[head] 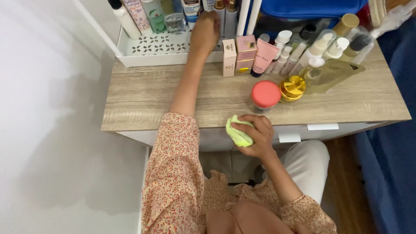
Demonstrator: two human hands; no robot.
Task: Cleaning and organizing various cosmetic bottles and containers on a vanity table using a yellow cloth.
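The right hand (255,135) is curled shut around a yellow-green cloth (238,132), bunched into a soft wad at the front edge of the wooden tabletop (151,97). The wad's long axis runs on a slant from upper left to lower right, its free end poking out to the left of the fingers and overhanging the table edge; its surface looks plush and crumpled. The left hand (205,31) reaches far back to the white perforated tray (158,47), its fingers bent down among the bottles there; whether it has hold of any of them cannot be told, since the back of the hand hides the fingertips. Behind the tray's rim stands a row of tubes and bottles (147,15) in white, green and clear. Just right of the left hand stand a tall cream carton (229,57) and a stack of small pink boxes (245,53), then a pink tube (263,57) standing on its dark cap. Nearer the cloth sits a jar with a coral-red lid (265,95), touching a gold-capped jar (292,88).
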